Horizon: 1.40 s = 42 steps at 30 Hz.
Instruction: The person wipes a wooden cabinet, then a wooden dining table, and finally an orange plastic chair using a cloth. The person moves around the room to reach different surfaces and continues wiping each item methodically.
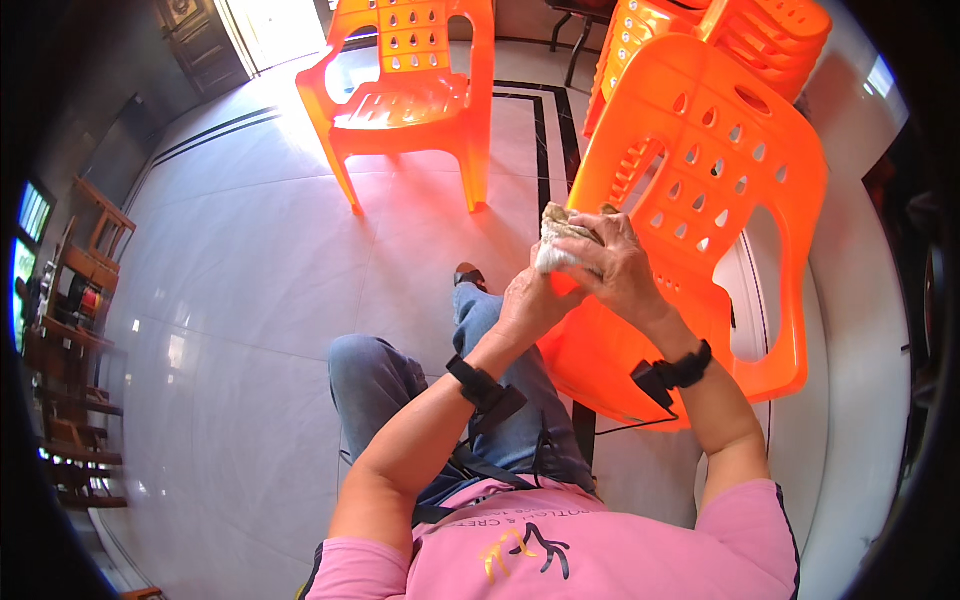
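In front of me a bright orange plastic armchair (739, 202) stands turned and tilted, its back pierced with teardrop holes. My right hand (619, 262) holds a crumpled white cloth (559, 251) with brownish patches, over the chair's near-left arm area. Right against the cloth is my left hand (529, 300), below and to the left of the right one. Its fingers are hidden behind the cloth and the other hand, so I cannot tell whether they grip the cloth or the chair. Orange plastic shows between the two hands.
A second orange armchair (405, 105) stands upright on the glossy tiled floor (247, 247). Behind the near chair rises a stack of orange chairs (780, 45). Dark wooden furniture (79, 337) lines the left side. A thin cable (637, 427) hangs by my right wrist.
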Motion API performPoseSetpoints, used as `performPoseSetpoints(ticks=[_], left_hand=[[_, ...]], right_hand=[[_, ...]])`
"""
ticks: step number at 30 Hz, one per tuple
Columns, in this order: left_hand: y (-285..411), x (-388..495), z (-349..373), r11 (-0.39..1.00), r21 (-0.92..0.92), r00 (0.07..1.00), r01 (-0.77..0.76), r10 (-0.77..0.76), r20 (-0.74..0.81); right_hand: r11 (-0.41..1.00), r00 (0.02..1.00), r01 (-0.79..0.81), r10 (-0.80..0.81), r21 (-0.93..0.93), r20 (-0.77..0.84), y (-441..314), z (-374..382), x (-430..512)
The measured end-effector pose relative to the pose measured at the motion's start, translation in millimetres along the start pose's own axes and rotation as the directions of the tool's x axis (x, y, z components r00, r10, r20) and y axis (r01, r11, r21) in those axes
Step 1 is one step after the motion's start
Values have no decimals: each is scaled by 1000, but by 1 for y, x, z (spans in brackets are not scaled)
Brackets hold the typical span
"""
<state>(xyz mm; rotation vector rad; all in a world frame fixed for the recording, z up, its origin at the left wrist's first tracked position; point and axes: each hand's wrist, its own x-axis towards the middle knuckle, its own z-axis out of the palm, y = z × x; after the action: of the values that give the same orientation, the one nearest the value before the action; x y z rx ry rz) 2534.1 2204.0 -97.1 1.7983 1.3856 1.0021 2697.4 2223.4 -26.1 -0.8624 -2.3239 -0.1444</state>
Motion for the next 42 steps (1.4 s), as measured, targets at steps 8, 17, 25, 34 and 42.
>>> performPoseSetpoints(ticks=[8,17,25,34,42], left_hand=[[-6,-8,-1,993,-71,995,-97,94,-35],[-76,-125,-179,808,566,940,-164,-45,338],[-160,-176,-223,911,410,991,40,-88,99],[-197,-151,-241,924,245,912,295,-348,215],[-164,-173,-218,568,395,570,722,-812,125]], right_hand=[[879,856,-475,471,-37,212,44,14,50],[956,941,268,-235,-116,242,66,29,85],[986,877,129,-163,107,452,83,30,78],[991,766,-73,-17,113,643,77,18,96],[997,762,-81,55,10,645,76,21,81]])
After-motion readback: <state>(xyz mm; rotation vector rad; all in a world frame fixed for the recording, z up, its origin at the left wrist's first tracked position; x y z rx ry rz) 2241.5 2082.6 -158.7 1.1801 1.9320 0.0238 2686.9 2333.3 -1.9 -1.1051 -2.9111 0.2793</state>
